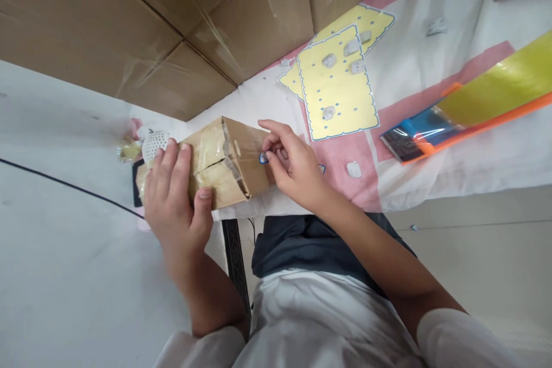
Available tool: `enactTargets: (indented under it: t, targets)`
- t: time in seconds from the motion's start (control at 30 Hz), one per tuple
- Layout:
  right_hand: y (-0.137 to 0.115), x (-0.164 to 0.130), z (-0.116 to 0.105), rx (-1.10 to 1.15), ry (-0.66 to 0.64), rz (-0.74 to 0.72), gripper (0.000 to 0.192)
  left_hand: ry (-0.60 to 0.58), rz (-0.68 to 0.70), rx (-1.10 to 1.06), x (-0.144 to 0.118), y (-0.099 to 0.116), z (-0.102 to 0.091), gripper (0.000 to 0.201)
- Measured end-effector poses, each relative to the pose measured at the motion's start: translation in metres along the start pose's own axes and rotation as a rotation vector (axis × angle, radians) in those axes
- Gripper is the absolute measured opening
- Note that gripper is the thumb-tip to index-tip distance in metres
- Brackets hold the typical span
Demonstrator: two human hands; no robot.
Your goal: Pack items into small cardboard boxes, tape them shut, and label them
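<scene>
A taped brown cardboard box [215,152] lies on the cloth-covered table near its front edge. My left hand [175,195] lies over the box's left part, fingers stretched out and thumb apart. By the box's right end, my right hand [293,167] is closed in a pinch. Between its fingertips shows a small blue-edged piece [263,158], close to or touching the box; its kind is unclear. Another blue-edged bit [322,169] peeks out behind the wrist. Whether both belong to one piece is hidden by the hand.
Yellow paper sheets [336,86] with several whitish lumps lie beyond my right hand. One more whitish lump [354,169] sits nearer. A yellow, blue and orange package [466,103] lies right. Large cardboard boxes [150,23] stand behind; a white perforated object [155,144] is left.
</scene>
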State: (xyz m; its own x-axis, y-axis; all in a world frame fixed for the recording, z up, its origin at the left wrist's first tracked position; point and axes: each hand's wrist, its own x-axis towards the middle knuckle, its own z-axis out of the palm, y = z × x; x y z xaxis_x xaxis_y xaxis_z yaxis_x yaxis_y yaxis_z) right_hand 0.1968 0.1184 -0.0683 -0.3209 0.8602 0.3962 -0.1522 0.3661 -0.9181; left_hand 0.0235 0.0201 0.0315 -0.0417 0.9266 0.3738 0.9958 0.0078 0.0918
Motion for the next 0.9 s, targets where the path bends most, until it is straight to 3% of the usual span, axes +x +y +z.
enactTargets:
  t: [0.17,0.27,0.33,0.43,0.63,0.9]
  targets:
    - [0.005,0.003,0.009,0.006,-0.005,0.053,0.051,0.003,0.009,-0.001,-0.001,-0.001,0.000,0.059]
    - [0.004,0.002,0.008,-0.058,0.080,0.097,0.047,-0.002,0.018,-0.001,0.000,-0.003,0.001,0.059]
    - [0.002,0.001,0.005,-0.088,0.133,0.118,0.035,-0.006,0.012,-0.007,0.002,-0.004,0.002,0.059]
    - [-0.001,-0.003,0.002,-0.043,0.110,0.116,0.012,-0.011,0.006,-0.011,0.004,-0.004,0.003,0.058]
    - [0.000,-0.010,0.005,0.101,0.084,0.156,0.020,-0.014,-0.001,-0.003,0.006,-0.003,0.002,0.058]
    - [0.004,-0.010,0.000,0.092,0.004,0.205,0.027,-0.036,-0.025,0.003,0.012,-0.003,0.002,0.057]
